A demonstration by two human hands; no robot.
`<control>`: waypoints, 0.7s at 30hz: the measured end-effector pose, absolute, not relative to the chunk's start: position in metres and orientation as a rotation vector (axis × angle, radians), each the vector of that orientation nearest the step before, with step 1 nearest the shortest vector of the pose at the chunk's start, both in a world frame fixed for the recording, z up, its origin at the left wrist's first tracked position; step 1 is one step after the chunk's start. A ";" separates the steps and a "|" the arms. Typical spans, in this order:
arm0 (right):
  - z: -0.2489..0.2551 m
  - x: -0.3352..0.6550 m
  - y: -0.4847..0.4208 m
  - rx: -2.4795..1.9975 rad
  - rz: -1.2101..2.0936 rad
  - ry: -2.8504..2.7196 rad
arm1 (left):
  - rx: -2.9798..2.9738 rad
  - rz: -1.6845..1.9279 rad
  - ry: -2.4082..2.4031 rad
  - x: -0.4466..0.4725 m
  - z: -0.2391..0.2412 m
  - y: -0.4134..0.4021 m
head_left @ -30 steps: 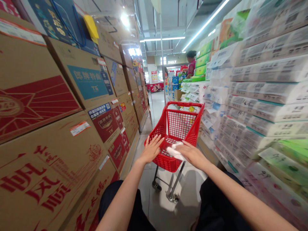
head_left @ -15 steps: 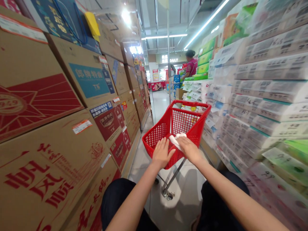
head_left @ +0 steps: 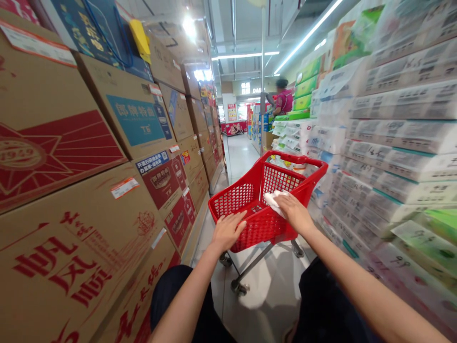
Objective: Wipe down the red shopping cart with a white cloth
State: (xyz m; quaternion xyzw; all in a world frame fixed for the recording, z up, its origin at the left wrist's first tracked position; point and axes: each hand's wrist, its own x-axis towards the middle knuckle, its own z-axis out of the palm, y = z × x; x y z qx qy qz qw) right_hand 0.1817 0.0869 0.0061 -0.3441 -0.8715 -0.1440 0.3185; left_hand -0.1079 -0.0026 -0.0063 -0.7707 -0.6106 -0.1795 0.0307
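A red shopping cart (head_left: 239, 197) with a perforated plastic basket stands in front of me, turned at an angle on its grey metal legs. My left hand (head_left: 227, 230) lies at the basket's near rim, fingers stretched out and holding nothing. On the near right side of the basket, my right hand (head_left: 295, 212) presses a white cloth (head_left: 274, 202) against the rim. Its fingers lie over the cloth and partly hide it. The bottom of the basket shows between the walls, and a caster (head_left: 240, 287) rests on the floor below.
Stacked cartons (head_left: 71, 238) wall the left side. Piled packs of tissue paper (head_left: 400, 124) line the right. A person in a pink top (head_left: 284, 101) stands farther down the aisle, near a grey pole (head_left: 263, 62). My knees flank the tiled floor (head_left: 250, 314).
The cart has swung round, its handle end moving right and showing more of its near side. My right hand with the cloth has moved right along the rim; my left hand shifted slightly left.
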 end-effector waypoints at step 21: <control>0.003 0.240 0.090 -1.096 -0.562 -2.163 | -2.470 -0.629 -1.718 -0.090 -0.001 -0.004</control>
